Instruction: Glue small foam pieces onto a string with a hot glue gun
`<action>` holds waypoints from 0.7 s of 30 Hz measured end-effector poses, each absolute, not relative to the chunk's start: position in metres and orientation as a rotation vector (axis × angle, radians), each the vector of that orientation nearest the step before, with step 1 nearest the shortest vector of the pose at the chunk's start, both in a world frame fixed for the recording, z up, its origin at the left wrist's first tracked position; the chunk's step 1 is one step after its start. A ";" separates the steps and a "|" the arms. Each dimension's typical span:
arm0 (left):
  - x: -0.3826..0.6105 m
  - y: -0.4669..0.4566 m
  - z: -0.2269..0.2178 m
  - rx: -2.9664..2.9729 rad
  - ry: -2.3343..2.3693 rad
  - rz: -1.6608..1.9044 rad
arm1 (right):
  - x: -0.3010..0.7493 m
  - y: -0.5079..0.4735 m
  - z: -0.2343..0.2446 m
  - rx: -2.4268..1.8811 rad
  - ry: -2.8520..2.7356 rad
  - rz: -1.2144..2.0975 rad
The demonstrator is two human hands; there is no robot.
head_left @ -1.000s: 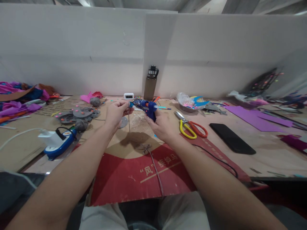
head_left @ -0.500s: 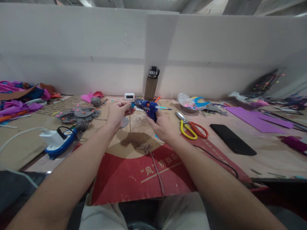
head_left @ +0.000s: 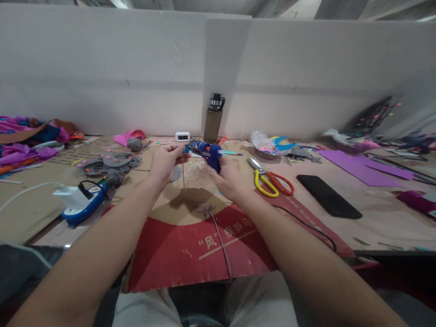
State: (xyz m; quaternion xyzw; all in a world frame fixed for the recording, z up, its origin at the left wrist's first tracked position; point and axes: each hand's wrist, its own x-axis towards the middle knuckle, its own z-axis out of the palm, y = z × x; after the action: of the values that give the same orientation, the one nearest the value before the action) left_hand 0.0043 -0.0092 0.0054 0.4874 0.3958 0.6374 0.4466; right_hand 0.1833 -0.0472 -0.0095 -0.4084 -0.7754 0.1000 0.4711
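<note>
Right hand (head_left: 230, 180) grips a glue gun (head_left: 207, 150), likely light, stiff, best held by its handle (head_left: 214, 164); left hand (head_left: 164, 162) pinches yarn (head_left: 183, 175).

Saw smooth blue plastic on the glue gun (head_left: 213, 157) within the right fingers (head_left: 214, 175) — and fuzzy, matt yarn (head_left: 183, 175) below the left fingers (head_left: 176, 150). Noted shiny metal and smooth plastic-looking grips on the scissors (head_left: 260, 171) right of both; scuffed, printed cardboard (head_left: 170, 254) nearer than the fingertips; smooth, translucent walls on the bottle (head_left: 212, 125) beyond.
</note>
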 end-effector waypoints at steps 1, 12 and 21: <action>0.004 -0.009 0.005 1.211 0.972 1.581 | 0.184 -0.047 -0.010 -1.008 -1.898 0.242; 0.002 -0.008 0.005 1.212 0.955 1.591 | 0.184 -0.047 -0.010 -1.010 -1.894 0.223; 0.003 -0.008 0.005 1.214 0.944 1.588 | 0.184 -0.050 -0.008 -0.996 -1.901 0.187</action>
State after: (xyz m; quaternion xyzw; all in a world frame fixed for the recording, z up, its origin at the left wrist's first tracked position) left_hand 0.0034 -0.0081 0.0054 0.4906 0.3818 0.6419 0.4490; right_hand 0.1836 -0.0498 -0.0080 -0.4071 -0.7771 0.0763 0.4739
